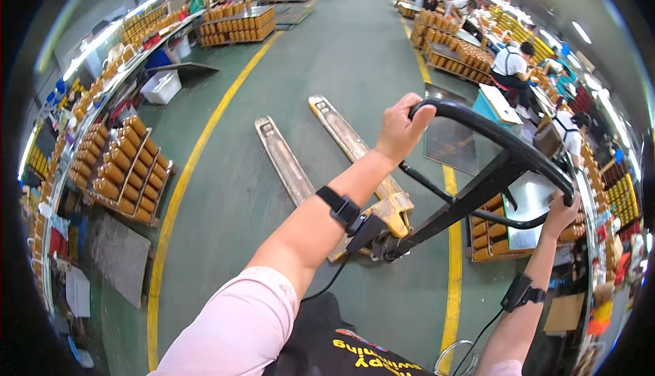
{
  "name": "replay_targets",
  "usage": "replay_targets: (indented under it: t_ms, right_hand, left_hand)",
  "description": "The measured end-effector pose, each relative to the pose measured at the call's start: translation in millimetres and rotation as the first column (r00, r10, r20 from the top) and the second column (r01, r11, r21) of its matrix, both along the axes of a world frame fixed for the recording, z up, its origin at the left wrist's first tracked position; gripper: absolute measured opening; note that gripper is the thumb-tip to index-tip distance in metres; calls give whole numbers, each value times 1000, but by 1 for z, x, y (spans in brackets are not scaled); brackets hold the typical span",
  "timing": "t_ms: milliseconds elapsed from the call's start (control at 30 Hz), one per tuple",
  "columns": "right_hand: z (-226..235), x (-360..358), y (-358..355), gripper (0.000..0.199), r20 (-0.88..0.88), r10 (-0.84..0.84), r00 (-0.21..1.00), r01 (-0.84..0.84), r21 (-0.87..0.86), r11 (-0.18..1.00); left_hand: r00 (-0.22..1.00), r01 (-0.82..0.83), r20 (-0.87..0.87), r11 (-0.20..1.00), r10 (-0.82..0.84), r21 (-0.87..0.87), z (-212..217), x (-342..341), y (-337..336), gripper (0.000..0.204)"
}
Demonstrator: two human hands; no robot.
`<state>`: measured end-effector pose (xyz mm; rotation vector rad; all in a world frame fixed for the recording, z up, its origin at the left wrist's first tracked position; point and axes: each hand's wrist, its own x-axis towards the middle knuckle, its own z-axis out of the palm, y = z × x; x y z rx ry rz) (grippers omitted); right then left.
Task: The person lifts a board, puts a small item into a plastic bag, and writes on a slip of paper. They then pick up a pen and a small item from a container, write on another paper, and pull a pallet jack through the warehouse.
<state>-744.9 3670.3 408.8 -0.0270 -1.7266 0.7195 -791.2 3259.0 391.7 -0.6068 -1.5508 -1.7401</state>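
Both my hands grip the black loop handle (488,125) of a pallet jack. My left hand (404,127) is closed round the handle's left corner, with the thumb lying along the bar. At its right end, my right hand (562,212) wraps round the bar. A black shaft (460,202) slants from the handle down to the worn yellow base (390,213). Two scuffed forks (344,129) stretch ahead over the floor, with no load on them. Black straps with small boxes sit on both my forearms, and a cable hangs from each.
Yellow lines (194,151) edge the green aisle. At left stands a rack (129,171) of brown cylinders, near a white bin (162,87) and a leaning board (117,256). Brown cylinders (458,48) also line the right, where people (512,65) sit at benches. A dark sheet (450,130) lies by the right line.
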Motion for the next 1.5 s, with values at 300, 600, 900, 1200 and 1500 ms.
replay_targets:
  t_ms: [300,600,900,1200,1500]
  right_hand:
    - [24,-139,67,28,105,-83,991,72,101,992]
    - [24,-322,81,14,-115,64,991,-27,297,954]
    - [79,-559,71,20,177,435,883,-440,-15,898]
    - [72,-681,46,16,253,511,822,-529,8,848]
    - [69,-758,-44,24,172,470,866,-490,101,866]
  left_hand:
    - [974,-208,-88,978,208,8,15,-69,38,51]
    - [969,-248,-23,969,248,-5,23,-152,37,54]
    - [896,-444,-16,896,444,3,69,-328,53,60]
    - [823,-561,-54,824,565,72,56,-409,22,66]
    - [786,-616,-27,786,618,55,43,-516,-29,69]
